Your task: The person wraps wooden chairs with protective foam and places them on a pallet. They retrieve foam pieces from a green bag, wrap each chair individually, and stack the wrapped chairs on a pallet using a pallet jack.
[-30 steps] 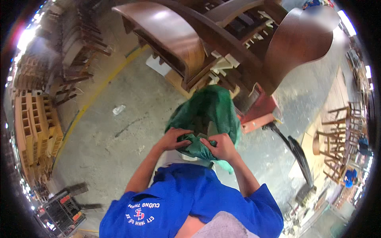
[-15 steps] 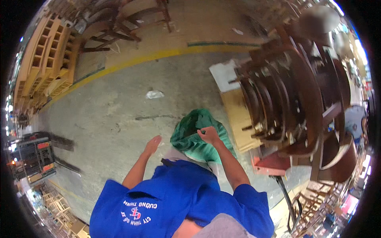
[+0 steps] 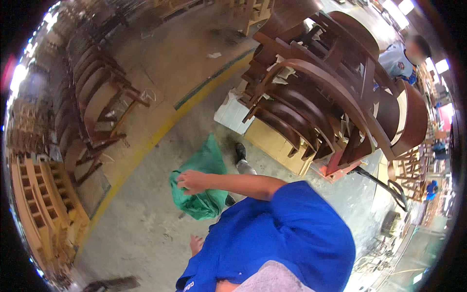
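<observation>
A green woven-plastic sack (image 3: 202,204) hangs in front of me, to the left of my legs. Closed on the sack's gathered upper part is my right hand (image 3: 193,182), its arm stretched across my body to the left. My left hand (image 3: 196,245) is lower down beside my blue shirt, apart from the sack. Its fingers are spread with nothing seen in them, and the forearm is mostly hidden by my shirt.
At the right, dark brown curved chair parts (image 3: 311,102) are stacked high on a red pallet jack (image 3: 335,168). A white package (image 3: 232,114) lies beside the stack. Dark chairs (image 3: 95,92) and slotted wooden racks (image 3: 44,199) stand left, past a yellow floor line (image 3: 146,151). A co-worker (image 3: 396,58) is behind the stack.
My view has swung left. The sack has gone from between my legs to my left side, carried by my right hand. My left hand has dropped back beside my body.
</observation>
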A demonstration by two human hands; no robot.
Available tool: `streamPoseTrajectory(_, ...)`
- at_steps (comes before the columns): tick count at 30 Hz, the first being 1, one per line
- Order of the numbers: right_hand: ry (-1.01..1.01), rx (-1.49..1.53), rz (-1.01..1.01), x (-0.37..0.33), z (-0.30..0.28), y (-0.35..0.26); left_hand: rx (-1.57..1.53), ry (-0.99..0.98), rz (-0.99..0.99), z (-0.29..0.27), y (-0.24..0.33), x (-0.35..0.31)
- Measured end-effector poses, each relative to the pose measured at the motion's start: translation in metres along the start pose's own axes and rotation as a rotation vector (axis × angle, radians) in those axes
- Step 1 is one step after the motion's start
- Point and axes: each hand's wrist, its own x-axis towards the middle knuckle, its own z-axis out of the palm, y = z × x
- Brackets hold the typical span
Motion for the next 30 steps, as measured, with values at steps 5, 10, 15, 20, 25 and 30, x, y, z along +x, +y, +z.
streamPoseTrajectory(5,0.125,0.278,0.036,-0.092,-0.310,-0.115,0.054,0.006,0.382,0.198,0.249,0.082)
streamPoseTrajectory(10,0.316,0.252,0.301,-0.204,-0.580,-0.194,0.400,-0.613,0.824,0.530,0.559,0.013)
streamPoseTrajectory(15,0.509,-0.506,1.227,-0.252,-0.663,-0.100,1.071,-1.249,1.792,0.841,0.687,-0.116)
streamPoseTrajectory(20,0.111,-0.669,1.338,-0.270,-0.629,0.009,2.108,-1.302,2.246,1.015,0.670,-0.164)
streamPoseTrajectory(25,0.023,-0.605,1.398,-0.265,-0.623,0.039,2.844,-1.307,2.111,1.069,0.649,-0.152)
streamPoseTrajectory(30,0.067,-0.643,1.441,-0.256,-0.633,0.050,2.177,-1.165,2.619,1.044,0.683,-0.148)
